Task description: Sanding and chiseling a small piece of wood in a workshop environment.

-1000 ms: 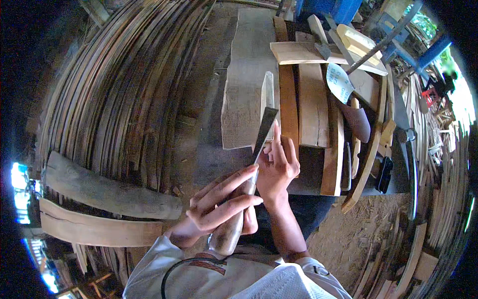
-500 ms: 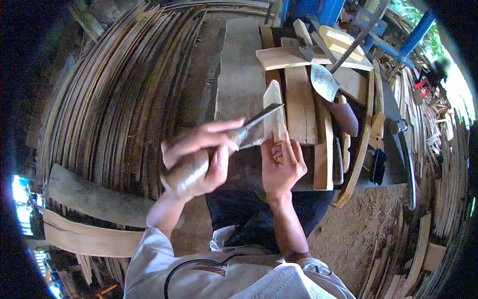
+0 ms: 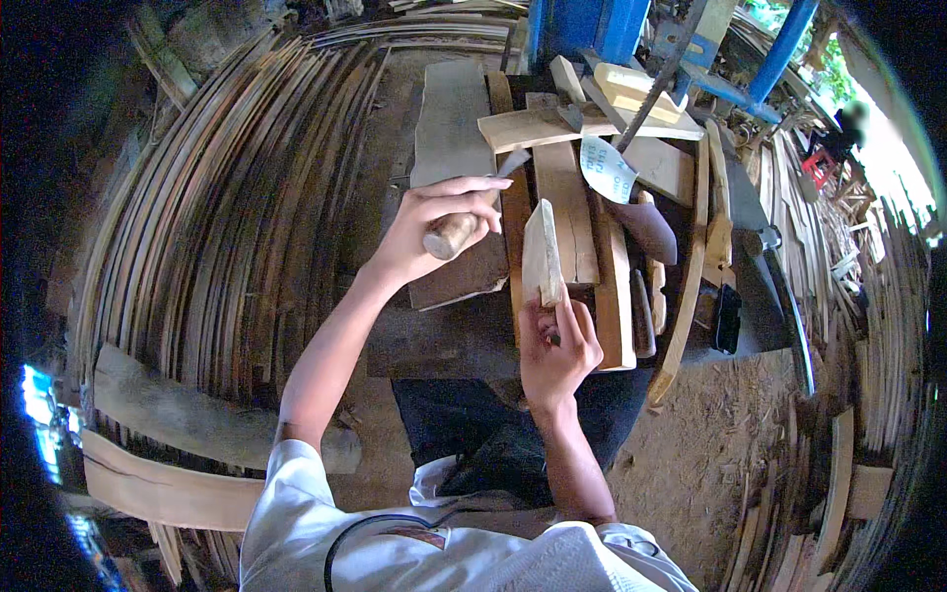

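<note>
My left hand is closed around the thick wooden handle of a wooden-handled blade. Its round butt points toward me, and the grey metal end points away, partly behind my fingers. My right hand grips the lower end of a short pale piece of wood, which stands tilted with its pointed end up and away from me. The blade and the pale wood are apart. Beneath my left hand lies a wide rough plank.
Loose boards cover the bench to the right, with a handsaw slanting above them. A long curved blade lies at the bench's right end. Many thin wood strips fill the left. A blue metal frame stands behind.
My left hand has swung the blade up and away from the pale wood, which it overlapped before. My right hand keeps its grip, and the wood sits slightly lower in view.
</note>
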Tool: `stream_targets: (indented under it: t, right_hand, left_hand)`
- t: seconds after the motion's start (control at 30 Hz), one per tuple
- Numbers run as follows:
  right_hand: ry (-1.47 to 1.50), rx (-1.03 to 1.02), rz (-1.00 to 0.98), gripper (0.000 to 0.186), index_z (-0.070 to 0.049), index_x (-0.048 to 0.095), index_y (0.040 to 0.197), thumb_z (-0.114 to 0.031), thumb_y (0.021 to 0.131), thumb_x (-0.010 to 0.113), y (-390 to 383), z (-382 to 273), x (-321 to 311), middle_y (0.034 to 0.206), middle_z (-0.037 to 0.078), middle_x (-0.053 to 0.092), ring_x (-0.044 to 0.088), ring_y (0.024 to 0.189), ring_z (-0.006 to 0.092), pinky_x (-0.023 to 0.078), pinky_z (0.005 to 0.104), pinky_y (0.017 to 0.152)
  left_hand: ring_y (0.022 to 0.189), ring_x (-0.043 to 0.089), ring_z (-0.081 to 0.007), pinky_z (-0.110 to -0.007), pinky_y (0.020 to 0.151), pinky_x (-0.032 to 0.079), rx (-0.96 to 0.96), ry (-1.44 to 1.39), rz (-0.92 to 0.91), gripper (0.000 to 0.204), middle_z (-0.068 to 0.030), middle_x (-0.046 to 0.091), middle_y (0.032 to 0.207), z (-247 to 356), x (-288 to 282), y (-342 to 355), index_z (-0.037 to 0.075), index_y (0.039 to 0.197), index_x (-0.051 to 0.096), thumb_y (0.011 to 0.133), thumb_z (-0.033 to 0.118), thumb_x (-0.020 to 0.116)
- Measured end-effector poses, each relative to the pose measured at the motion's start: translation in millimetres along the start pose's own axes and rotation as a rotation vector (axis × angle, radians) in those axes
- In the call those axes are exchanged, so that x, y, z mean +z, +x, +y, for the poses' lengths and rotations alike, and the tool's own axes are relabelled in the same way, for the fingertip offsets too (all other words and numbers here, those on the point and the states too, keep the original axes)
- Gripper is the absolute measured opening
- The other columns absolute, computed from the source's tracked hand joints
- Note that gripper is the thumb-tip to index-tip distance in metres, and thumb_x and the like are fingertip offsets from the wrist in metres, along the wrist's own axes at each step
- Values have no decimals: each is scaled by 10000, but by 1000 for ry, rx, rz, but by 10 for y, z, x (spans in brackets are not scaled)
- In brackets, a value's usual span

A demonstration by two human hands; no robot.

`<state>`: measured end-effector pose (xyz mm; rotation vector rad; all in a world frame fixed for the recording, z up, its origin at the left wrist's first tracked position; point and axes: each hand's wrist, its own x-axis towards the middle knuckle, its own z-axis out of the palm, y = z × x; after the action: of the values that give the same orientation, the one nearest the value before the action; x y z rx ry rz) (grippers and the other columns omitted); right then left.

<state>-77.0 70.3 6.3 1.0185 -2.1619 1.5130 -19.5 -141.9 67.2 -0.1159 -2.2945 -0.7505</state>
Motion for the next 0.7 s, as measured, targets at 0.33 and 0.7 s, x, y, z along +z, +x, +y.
stream_targets:
  t: [0.33,0.7]
  right_hand:
    - [27,-43,33,486,-5,651,1225,-24,757,779,3,-44,-59,704,62,604,574,539,160,510,306,515]
    - [22,-109,-75,513,24,636,1238,-26,749,785,61,-59,-113,685,51,593,572,558,146,504,283,520]
  left_hand:
    - [1191,616,-308,-514,1018,476,-447,-796,535,657,-157,620,1301,-355,30,157,99,1489,297,940,169,650]
    - [1192,578,-183,-369,1093,394,-582,-266,622,501,-124,642,1258,-618,-74,-362,66,1337,541,861,14,689]
